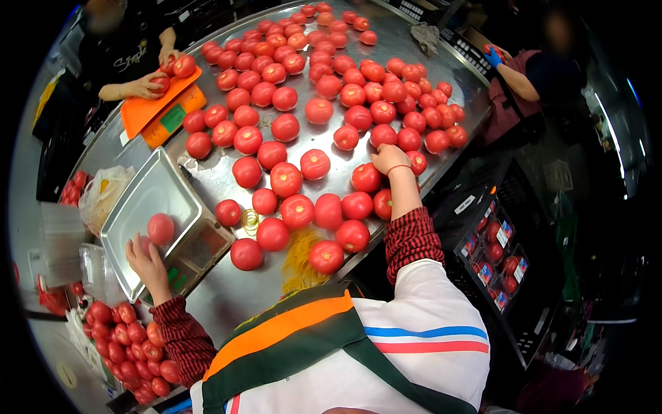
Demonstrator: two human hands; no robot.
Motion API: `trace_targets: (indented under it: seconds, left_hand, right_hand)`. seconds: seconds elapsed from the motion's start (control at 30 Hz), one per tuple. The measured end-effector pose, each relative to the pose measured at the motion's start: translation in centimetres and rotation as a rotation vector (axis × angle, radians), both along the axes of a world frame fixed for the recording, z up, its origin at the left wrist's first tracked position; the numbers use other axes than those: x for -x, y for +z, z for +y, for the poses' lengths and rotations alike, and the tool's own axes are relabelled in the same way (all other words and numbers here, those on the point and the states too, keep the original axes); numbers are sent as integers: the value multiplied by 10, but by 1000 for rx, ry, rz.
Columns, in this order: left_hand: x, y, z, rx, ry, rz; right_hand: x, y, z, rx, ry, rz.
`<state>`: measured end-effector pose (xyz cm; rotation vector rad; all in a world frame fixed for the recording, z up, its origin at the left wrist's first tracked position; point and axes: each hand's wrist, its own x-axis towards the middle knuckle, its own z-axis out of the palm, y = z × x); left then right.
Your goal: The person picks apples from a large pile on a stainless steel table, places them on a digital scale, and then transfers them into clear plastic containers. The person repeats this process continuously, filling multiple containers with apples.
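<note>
My left hand (147, 264) is over the metal pan (134, 207) of a weighing scale, its thumb and fingers around a tomato (146, 247) that it partly covers. Another tomato (161, 229) sits in the pan just beyond. My right hand (390, 159) reaches down among loose tomatoes on the steel table (331, 139). Its fingertips are curled beside one tomato (383, 135); whether they grip anything is hidden. Below that hand lies another tomato (365, 177).
Yellow rings (250, 220) and yellow strands (302, 261) lie nearby. Across the table, a person's hands (147, 85) hold tomatoes over an orange scale (173, 116). Clear plastic containers (101, 271) and piled tomatoes (129, 346) are at left. A black crate (465, 259) with packed tomatoes is at right.
</note>
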<state>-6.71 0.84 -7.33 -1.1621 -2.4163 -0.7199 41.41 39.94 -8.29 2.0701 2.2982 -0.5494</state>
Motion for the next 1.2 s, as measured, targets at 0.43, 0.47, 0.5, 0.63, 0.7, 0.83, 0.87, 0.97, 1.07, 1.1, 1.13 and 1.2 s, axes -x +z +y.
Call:
trace_targets:
  seconds: [0.43, 0.47, 0.5, 0.63, 0.7, 0.83, 0.87, 0.97, 1.07, 1.1, 1.13, 1.2]
  left_hand:
    - [-27, 9, 10, -110, 72, 11]
    - [-28, 6, 9, -108, 75, 16]
    - [-27, 7, 7, -106, 72, 18]
    - [-25, 4, 3, -121, 110, 20]
    - [-28, 9, 7, -121, 69, -21]
    - [-33, 14, 10, -197, 99, 19]
    - [-34, 17, 7, -204, 101, 36]
    - [-37, 18, 3, -210, 105, 40]
    - [-32, 21, 0, -214, 71, 25]
    - [-28, 24, -1, -212, 23, -7]
    - [-22, 26, -4, -206, -23, -39]
    - [13, 19, -25, -421, -47, -237]
  right_hand:
    - [34, 3, -29, -576, 297, 313]
    - [54, 10, -43, -569, 406, 401]
    - [66, 1, -45, -440, 542, 502]
    - [126, -9, -61, -251, 736, 147]
    - [125, -37, -34, -275, 646, 312]
    - [138, -10, -45, -241, 407, 691]
    - [162, 36, -82, -180, 394, 726]
    - [223, 71, -129, -202, 812, 828]
    - [294, 82, -172, -439, 1148, 814]
    - [311, 79, -182, -429, 1166, 814]
    - [326, 72, -187, -418, 1181, 713]
    - [340, 64, -200, -365, 1180, 572]
